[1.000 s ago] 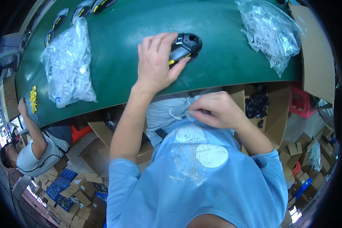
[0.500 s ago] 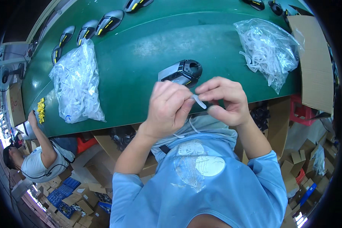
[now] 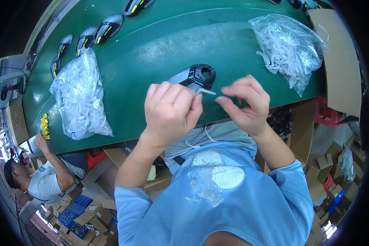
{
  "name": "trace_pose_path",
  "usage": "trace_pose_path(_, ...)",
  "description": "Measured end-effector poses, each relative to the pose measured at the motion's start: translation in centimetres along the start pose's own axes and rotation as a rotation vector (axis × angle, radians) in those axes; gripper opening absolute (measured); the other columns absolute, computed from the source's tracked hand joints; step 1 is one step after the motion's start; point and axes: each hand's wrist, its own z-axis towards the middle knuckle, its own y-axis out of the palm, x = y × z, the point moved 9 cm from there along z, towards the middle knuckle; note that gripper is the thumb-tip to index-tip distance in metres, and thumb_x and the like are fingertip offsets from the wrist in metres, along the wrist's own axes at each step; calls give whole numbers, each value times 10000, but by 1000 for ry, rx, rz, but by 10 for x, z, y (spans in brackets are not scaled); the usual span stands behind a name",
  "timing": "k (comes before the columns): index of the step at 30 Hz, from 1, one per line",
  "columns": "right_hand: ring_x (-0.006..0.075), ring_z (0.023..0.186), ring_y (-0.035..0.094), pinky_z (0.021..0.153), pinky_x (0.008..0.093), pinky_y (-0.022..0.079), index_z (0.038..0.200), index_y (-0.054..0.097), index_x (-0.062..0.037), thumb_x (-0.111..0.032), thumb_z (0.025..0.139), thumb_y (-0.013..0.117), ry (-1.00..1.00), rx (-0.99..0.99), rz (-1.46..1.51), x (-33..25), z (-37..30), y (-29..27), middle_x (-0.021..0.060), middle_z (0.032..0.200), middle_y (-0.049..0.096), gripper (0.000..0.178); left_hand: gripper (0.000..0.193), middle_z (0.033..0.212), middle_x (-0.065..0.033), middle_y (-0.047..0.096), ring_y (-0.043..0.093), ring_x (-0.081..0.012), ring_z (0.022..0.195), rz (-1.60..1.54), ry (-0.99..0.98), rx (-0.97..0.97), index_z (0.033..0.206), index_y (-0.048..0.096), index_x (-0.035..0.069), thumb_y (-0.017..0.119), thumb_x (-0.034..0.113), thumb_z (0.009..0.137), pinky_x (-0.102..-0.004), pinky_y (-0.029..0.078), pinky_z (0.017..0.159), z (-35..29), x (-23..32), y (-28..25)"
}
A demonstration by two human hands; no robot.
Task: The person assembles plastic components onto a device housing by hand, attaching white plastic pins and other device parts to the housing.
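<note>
Between the thumb and curled fingers of my left hand [image 3: 170, 112] is a narrow translucent white plastic strip [image 3: 207, 92], its end sticking out to the right. My right hand [image 3: 250, 102] is a short way right of the strip's tip, thumb and fingers apart with nothing between them. Just beyond my left hand, a grey and black plastic housing [image 3: 197, 76] with a round hole in its end lies on the green table [image 3: 151, 90]. My left hand partly hides that housing.
A clear bag of white strips [image 3: 289, 51] lies right, beside a cardboard flap [image 3: 338, 61]; another plastic bag [image 3: 80, 96] lies left. Several housings with yellow marks [image 3: 109, 29] line the far left, above small yellow pieces [image 3: 44, 126]. At far left sits another person [image 3: 49, 180].
My right hand has come away from the strip and drawn right. My left hand still grips it and has shifted slightly left. The other person's hand has moved nearer the table edge.
</note>
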Motion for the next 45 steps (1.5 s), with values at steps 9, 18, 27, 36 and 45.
trace_pose_path(9,190,822,689,685,322,526,1052,848,-136,-67,697,980,-409,-62,-60,-40,6,25,3,1034,808,385,203,1030,-163,830,721,-159,770,-758,-442,109,1144,813,-76,668,34,1053,-301,570,711,-34,-9,10)
trace_pose_path(18,212,751,669,673,337,548,1095,853,-106,-9,813,880,-211,13,-43,-9,23,25,38,947,807,299,437,1223,-171,790,713,-294,1082,-284,-147,187,1324,774,-5,814,229,957,-420,574,931,-20,-28,-3)
trace_pose_path(27,232,804,668,708,348,548,1122,853,-80,5,868,835,-129,-187,-133,10,19,43,60,911,768,269,693,1408,-114,724,639,-384,1294,-1,-28,-32,1461,713,100,899,384,857,-507,467,1119,-19,-43,44)
trace_pose_path(36,235,806,661,711,354,556,1143,850,-71,18,858,818,-66,-144,-82,10,4,42,55,931,766,300,667,1404,-110,720,642,-385,1304,0,-28,-7,1451,716,111,880,384,865,-510,467,1121,-19,-41,45)
trace_pose_path(45,232,848,646,666,362,590,1347,778,-111,-100,866,831,-172,-327,-269,-2,-4,49,30,946,654,484,665,1400,-132,703,643,-381,1299,119,20,-25,1483,693,121,868,312,871,-505,482,1101,-24,-38,47)
